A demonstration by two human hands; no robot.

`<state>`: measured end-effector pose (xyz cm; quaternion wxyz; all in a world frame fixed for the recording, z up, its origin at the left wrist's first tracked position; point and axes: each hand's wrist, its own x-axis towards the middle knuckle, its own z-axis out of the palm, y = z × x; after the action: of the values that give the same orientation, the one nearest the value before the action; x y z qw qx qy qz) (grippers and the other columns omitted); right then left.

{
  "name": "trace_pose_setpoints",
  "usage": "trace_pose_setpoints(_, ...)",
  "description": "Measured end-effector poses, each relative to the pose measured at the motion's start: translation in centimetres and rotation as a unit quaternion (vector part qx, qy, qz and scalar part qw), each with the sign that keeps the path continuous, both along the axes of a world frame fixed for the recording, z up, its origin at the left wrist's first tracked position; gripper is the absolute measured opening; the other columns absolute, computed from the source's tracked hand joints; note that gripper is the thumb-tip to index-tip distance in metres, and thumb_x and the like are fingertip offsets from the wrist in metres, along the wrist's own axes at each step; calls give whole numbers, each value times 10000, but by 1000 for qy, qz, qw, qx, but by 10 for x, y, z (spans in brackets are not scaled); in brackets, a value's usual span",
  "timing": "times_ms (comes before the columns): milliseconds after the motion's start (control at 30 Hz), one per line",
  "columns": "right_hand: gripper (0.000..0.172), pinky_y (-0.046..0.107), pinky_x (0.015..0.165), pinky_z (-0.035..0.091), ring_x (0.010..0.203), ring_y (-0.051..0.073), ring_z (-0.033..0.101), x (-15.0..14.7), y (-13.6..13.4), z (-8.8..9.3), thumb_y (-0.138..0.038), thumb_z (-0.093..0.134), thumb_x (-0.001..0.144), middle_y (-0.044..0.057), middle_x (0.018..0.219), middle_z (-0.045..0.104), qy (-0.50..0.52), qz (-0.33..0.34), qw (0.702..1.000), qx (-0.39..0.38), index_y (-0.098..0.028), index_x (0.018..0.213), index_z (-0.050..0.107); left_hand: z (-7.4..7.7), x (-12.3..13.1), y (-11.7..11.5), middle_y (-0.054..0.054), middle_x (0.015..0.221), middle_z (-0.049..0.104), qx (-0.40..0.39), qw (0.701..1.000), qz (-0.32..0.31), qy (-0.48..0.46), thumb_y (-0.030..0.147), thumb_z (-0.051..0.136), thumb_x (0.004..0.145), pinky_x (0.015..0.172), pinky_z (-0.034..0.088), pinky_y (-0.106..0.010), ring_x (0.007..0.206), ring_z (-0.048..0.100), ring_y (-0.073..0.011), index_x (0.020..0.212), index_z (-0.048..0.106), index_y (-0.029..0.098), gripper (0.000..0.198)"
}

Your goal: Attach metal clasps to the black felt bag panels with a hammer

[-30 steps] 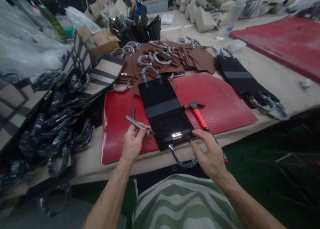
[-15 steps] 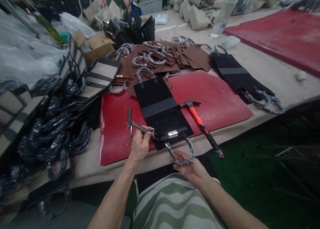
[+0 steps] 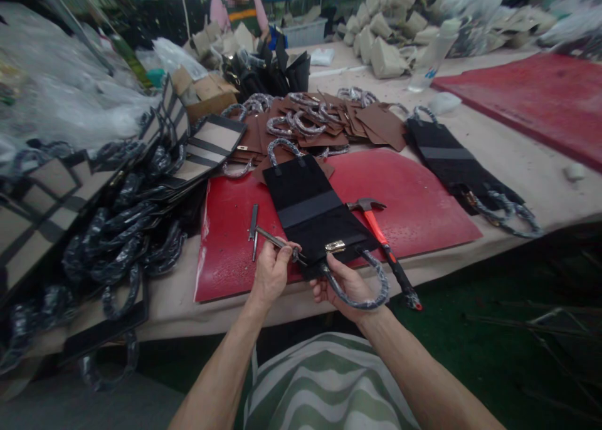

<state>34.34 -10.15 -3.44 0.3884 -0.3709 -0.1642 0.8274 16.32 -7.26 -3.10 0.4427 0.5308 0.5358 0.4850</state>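
Panel, black [image 3: 305, 214], laid across the red board [image 3: 423, 195] near the front of the table [image 3: 508, 141], near edge pinched between thumb and fingers of the right hand [image 3: 348, 283]. Wrapped handle [image 3: 383, 279] looping over that same hand, shiny clasp [image 3: 335, 246] just beyond the thumb. Over to the left hand [image 3: 273, 270]: closed around a slim metal tool [image 3: 273, 237], held slantwise, working end just beside the panel's near left corner. Touching or barely clear? Impossible to tell from here.

Now for the danger spots. With a loose pinch on that tool, could skid and score the black surface, or scratch the clasp. With the wrist inside the handle's loop, could snag on pulling away and drag the whole panel askew. Close call on the far side too: hammer [image 3: 376, 227] lying right at the panel's right edge, grip jutting past the table's front. One sharp tug on the panel, and possibly off to the floor. Beside the left hand, loose metal pieces [image 3: 254, 218] on the board, easily knocked by a swinging knuckle. And up top, far handle [image 3: 283, 141] lying against brown pieces [image 3: 385, 126]: might catch there during a pull.
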Motion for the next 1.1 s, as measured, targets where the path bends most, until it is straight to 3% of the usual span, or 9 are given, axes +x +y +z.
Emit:
trace_pose_setpoints(133,379,253,449,543,558,159,654,-6,10,8,-419,799,740,52,773,725,-140,-25,989,32,-140,979,706,0,1,1,-98,964,726,0,1000,-3,13,419,557,930,812,520,-325,859,678,-189,987,609,161,269)
trace_pose_setpoints(233,509,278,489,581,707,187,684,-7,10,5,-300,849,664,55,964,732,-129,-50,990,25,-184,1129,680,-3,2,1,-94,950,732,-4,1000,10,-29,429,585,913,824,537,-330,874,695,-193,984,598,160,279)
trace_pose_setpoints(467,374,322,584,597,772,198,660,-3,2,-9,-304,850,655,65,961,727,-77,-60,993,64,-156,979,737,7,5,-6,-79,962,729,-10,993,27,-118,452,609,903,854,568,-369,912,721,-213,976,544,176,293)
trace_pose_setpoints(700,307,357,627,569,703,216,663,-11,3,1,-425,760,771,77,797,737,-98,-17,988,119,-148,903,774,18,-1,-15,-75,990,729,7,994,48,-96,413,589,928,873,560,-366,951,714,-219,1002,543,189,240)
trace_pose_setpoints(800,376,433,814,566,856,240,674,-13,6,5,-440,781,752,65,929,747,-136,-32,982,126,-195,1035,755,19,-2,-16,-82,1008,733,18,997,51,-63,416,596,923,898,545,-361,976,706,-221,1002,558,191,241)
trace_pose_setpoints(867,457,468,1017,474,1000,235,651,-13,8,5,-437,803,733,48,1020,738,-159,-55,976,141,-232,1133,720,18,-1,-16,-80,1002,737,20,997,55,-59,413,590,927,895,543,-356,973,706,-217,999,557,193,233)
trace_pose_setpoints(933,489,457,1097,402,1041,221,636,-13,10,3,-436,805,735,39,1018,734,-174,-63,971,154,-240,1170,699,17,-1,-15,-73,984,741,13,996,63,-67,419,586,929,876,548,-352,957,712,-215,994,551,197,234)
trace_pose_setpoints(1033,477,420,851,558,836,212,651,-13,8,-2,-478,793,734,41,924,723,-193,-37,972,131,-206,1116,707,16,-1,-13,-71,966,744,-7,995,76,-65,431,586,927,852,555,-341,939,717,-214,989,550,195,247)
trace_pose_setpoints(1100,476,360,630,571,704,189,619,-13,7,-4,-501,797,717,46,897,709,-209,-26,972,107,-179,1056,711,15,-2,-12,-73,959,746,-18,995,76,-63,425,580,932,837,560,-335,927,719,-211,990,547,191,243)
